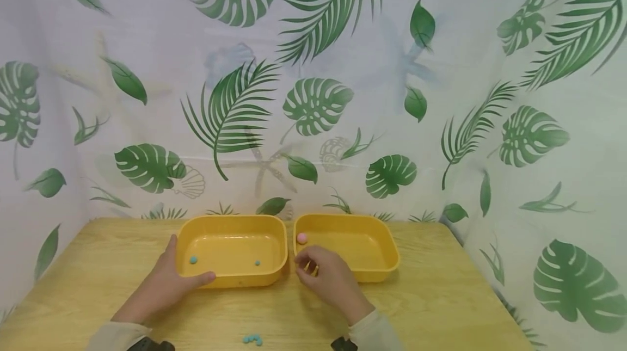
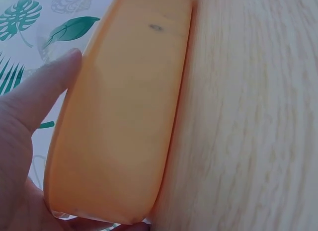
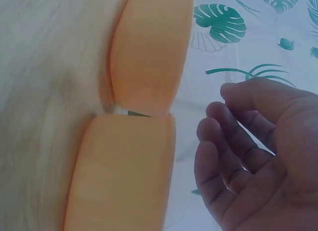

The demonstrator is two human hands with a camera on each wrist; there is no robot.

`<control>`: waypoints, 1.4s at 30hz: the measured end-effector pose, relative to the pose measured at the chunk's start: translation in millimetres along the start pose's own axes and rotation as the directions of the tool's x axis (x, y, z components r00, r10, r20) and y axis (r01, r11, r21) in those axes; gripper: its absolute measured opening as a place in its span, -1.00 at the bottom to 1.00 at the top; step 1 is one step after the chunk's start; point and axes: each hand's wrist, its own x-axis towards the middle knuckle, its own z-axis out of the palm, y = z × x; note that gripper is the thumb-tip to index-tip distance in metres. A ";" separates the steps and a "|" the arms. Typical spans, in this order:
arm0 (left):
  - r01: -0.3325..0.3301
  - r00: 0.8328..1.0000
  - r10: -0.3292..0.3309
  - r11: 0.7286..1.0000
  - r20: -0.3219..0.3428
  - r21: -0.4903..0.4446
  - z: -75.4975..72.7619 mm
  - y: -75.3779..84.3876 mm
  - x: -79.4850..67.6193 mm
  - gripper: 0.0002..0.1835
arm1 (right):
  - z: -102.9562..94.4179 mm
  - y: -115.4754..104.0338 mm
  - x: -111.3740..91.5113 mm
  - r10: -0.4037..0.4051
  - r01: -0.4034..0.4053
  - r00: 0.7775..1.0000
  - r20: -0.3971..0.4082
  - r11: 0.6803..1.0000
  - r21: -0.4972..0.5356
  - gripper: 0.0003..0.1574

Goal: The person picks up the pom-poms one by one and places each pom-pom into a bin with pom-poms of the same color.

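My left hand [image 1: 168, 277] holds the left corner of a yellow plastic tray [image 1: 240, 280], its thumb over the front rim and the other fingers around the side. Two small blue balls lie in that tray, one [image 1: 193, 259] at the left and a smaller one [image 1: 257, 263] at the right. Over the near left rim of a second yellow tray [image 1: 377, 275] hovers my right hand [image 1: 325, 275], fingers loosely bent, with nothing visible between them in the right wrist view. A pink ball [image 1: 302, 238] sits in this tray's left end, just beyond the right hand.
Several small blue balls [image 1: 252, 338] lie in a curved cluster on the wooden table [image 1: 441, 307], near its front. The two trays stand side by side with a narrow gap. A leaf-printed cloth [image 1: 313, 188] hangs behind the table and along its sides.
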 end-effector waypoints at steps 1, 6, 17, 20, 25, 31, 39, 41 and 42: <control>-0.001 1.000 0.001 1.000 0.000 -0.005 0.2 -0.8 0.0 0.57 | -0.2 0.2 -0.2 0.003 -0.003 1.000 -0.004 1.000 -0.013 -0.86; -0.010 1.000 0.010 1.000 -0.009 -0.027 1.6 0.1 -0.6 0.56 | -2.1 1.3 -2.4 0.019 -0.020 1.000 -0.018 0.997 -0.073 -0.85; -0.013 1.000 0.013 1.000 -0.010 -0.017 0.5 5.0 -6.5 0.54 | -7.3 -0.1 -3.8 0.008 -0.008 1.000 -0.005 0.996 -0.090 -0.85; -0.013 1.000 0.013 1.000 -0.010 -0.023 0.4 5.1 -7.1 0.54 | -7.8 -0.7 -3.8 0.009 -0.008 1.000 0.009 0.996 -0.089 -0.87; -0.011 1.000 0.011 1.000 -0.016 -0.020 1.2 4.5 -8.1 0.54 | -7.4 -0.4 -3.5 0.006 -0.003 0.999 0.033 0.996 -0.088 -0.92; -0.009 1.000 0.009 1.000 -0.024 -0.015 2.0 3.7 -8.1 0.53 | -8.1 0.5 -3.5 0.026 -0.022 0.998 0.052 0.996 -0.091 -0.93; -0.014 0.999 0.013 0.999 -0.034 -0.029 4.0 2.0 -7.4 0.52 | -7.1 2.9 -0.3 0.041 -0.035 0.996 0.079 0.996 -0.082 -0.94; -0.015 0.999 0.014 0.999 -0.035 -0.029 5.1 2.0 -7.7 0.53 | -5.6 4.3 0.6 0.047 -0.040 0.996 0.082 0.996 -0.084 -0.93; -0.017 0.999 0.015 0.999 -0.036 -0.029 5.8 1.9 -8.1 0.52 | -5.1 4.9 1.1 0.046 -0.039 0.995 0.084 0.996 -0.085 -0.94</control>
